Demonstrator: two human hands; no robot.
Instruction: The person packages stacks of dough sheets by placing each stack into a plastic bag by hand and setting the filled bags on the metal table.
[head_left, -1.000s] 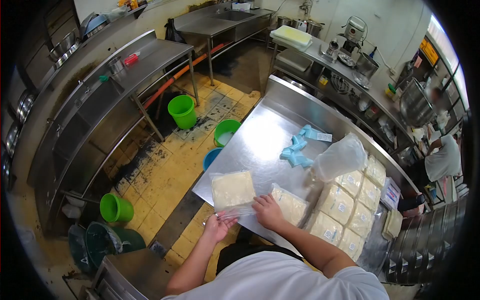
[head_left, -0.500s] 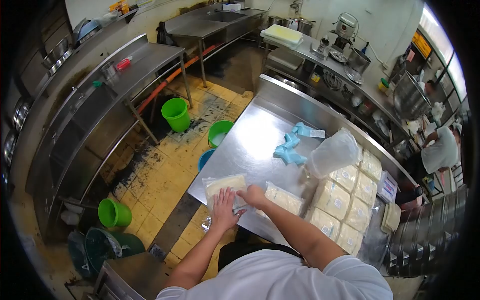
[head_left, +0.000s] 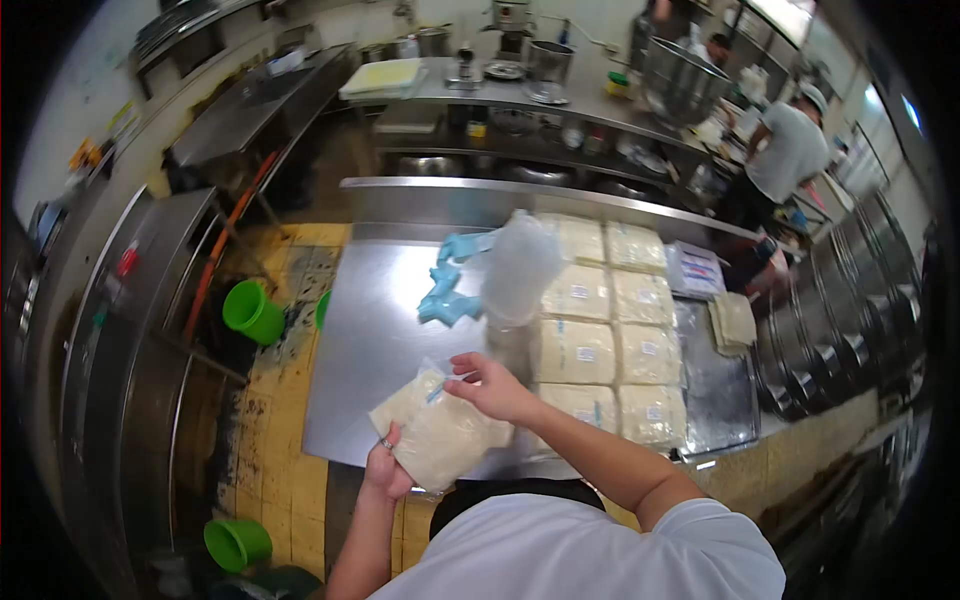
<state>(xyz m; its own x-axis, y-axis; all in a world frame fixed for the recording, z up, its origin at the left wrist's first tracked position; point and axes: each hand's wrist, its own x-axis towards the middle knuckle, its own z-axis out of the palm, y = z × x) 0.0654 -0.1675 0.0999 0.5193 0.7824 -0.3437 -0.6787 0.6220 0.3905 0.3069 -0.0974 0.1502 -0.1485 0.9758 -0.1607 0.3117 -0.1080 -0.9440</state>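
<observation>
A clear plastic bag with a flat pale slab is tilted up over the near edge of the steel table. My left hand grips its lower left side, a ring on one finger. At the bag's upper end my right hand has its fingers bent near the loose plastic; what they pinch, if anything, is too small to tell. To the right lie rows of labelled packs. A cloudy plastic bag and a crumpled blue strip are beyond my hands.
Green buckets stand on the yellow floor at left. A raised metal rim runs along the table's back. Stacked round metal containers are at right. A person in a light shirt bends over a far counter.
The view has swung to the right. The bagged slab, flat on the table before, is now lifted and tilted in my left hand. My right hand has moved to the bag's upper end.
</observation>
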